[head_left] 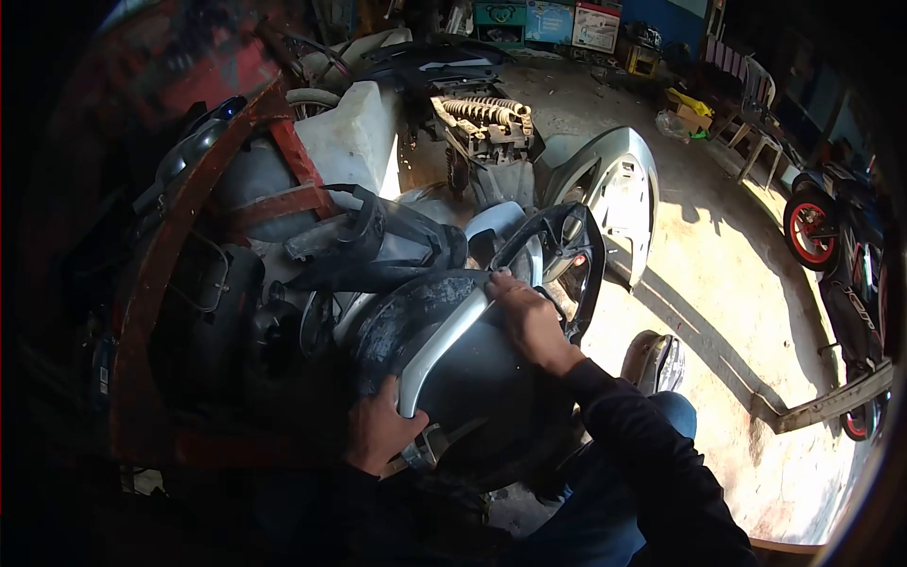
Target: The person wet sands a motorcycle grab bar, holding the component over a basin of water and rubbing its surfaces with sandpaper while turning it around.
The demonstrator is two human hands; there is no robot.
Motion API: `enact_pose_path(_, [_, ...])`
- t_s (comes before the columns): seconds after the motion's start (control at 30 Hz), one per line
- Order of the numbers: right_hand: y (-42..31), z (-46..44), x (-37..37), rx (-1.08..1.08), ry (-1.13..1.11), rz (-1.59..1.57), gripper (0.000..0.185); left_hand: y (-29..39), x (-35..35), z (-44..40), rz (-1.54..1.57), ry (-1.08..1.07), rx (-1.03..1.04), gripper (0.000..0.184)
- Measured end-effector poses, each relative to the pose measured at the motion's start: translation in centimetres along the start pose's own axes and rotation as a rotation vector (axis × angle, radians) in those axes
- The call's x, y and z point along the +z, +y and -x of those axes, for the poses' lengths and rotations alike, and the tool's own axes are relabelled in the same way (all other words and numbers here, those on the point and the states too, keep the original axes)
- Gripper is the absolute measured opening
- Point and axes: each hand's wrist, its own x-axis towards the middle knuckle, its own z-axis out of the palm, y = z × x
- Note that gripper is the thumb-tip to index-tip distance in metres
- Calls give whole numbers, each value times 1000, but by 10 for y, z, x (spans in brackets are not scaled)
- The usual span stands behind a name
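Note:
A curved silver trim strip [442, 346] slants across the middle of the view, over a large dark rounded body [505, 392] whose kind I cannot make out. My left hand [385, 430] is closed around the strip's lower end, thumb on the near side. At the upper end, my right hand [531, 319] grips with its fingertips bent over. A scuffed black surface [383, 331] curves behind the strip. Just beyond my right hand is a black loop-shaped plastic frame [595, 248]. Shadow hides much of what lies below my left hand.
Left, a rusty red metal frame [151, 293] encloses dark parts. Black plastic covers [378, 236], a silver body panel [624, 180] and a coil spring [487, 110] lie ahead. Right are a motorcycle with red wheels [811, 227], a metal bar [831, 402] and a plastic chair [756, 104].

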Motion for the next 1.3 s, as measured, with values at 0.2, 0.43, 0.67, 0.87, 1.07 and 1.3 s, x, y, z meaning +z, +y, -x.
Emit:
enact_pose_path(0.2, [35, -22, -9, 512, -154, -354, 44, 2, 3, 0, -26, 34, -10, 49])
enact_pose_path(0.43, [17, -15, 0, 105, 2, -238, 45, 5, -5, -1, 30, -30, -20, 51])
enact_pose_path(0.67, [42, -18, 8, 634, -3, -503, 40, 2, -3, -4, 1, -26, -15, 51])
enact_pose_path(0.87, [17, -6, 12, 91, 85, -126, 49, 7, -9, -3, 2, -52, -58, 51])
enact_pose_path(1.07, [49, -5, 2, 407, -54, -369, 53, 11, -6, -3, 57, -82, -59, 53])
enact_pose_path(1.3, [25, 1, 1, 274, 15, -286, 51, 12, -4, -4, 59, -98, -74, 54])
